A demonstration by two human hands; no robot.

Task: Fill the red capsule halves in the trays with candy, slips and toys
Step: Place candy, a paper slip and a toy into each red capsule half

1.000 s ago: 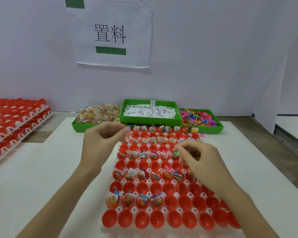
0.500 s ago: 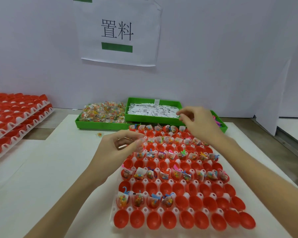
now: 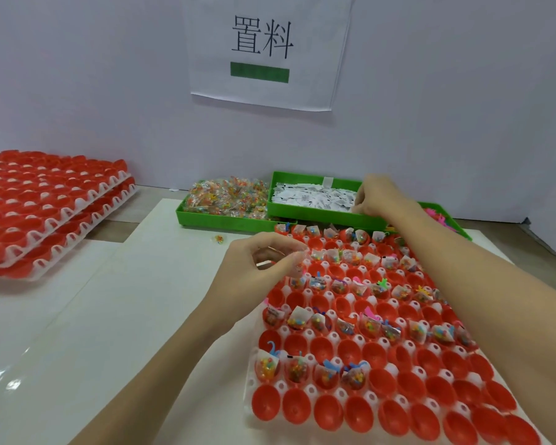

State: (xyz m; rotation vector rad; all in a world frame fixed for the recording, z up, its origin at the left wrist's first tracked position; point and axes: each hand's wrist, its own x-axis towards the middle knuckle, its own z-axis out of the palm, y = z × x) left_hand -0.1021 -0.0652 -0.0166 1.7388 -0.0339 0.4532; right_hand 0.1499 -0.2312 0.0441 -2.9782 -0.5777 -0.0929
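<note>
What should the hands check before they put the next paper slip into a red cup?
1. Right hand over the slips bin: ok.
2. Slip pinched in its fingers: cannot tell.
3. Slips left in the bin: ok.
4. Empty red halves waiting in the near tray: ok.
5. Left hand free: not ok, it pinches a small clear packet.
6. Stray candy packet picked up off the table: not ok.
</note>
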